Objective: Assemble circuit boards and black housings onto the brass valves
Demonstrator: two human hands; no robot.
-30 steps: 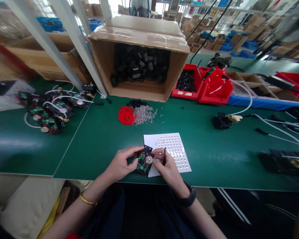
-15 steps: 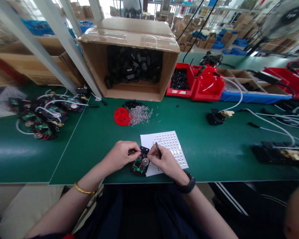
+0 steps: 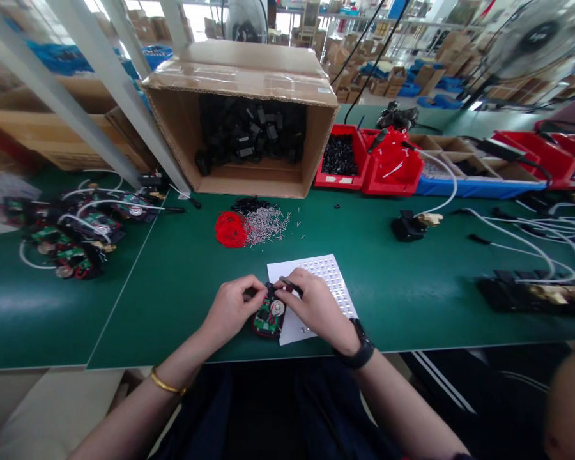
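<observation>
On green worktop (image 3: 393,278), works left hand (image 3: 230,308) (hold unclear) and right hand (image 3: 315,303) (holding slim dark tool (image 3: 293,286)) at circuit unit (image 3: 267,315), presumably light, stiff, fragile, best held by rim (image 3: 267,334).

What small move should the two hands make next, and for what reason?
Perhaps the left hand should steady the circuit-board unit near its upper end, because both hands are close together there and the right hand also holds a slim dark tool.

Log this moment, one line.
left hand: at far end of circuit unit; right hand: holding dark tool; white sheet: partly beneath right hand
</observation>
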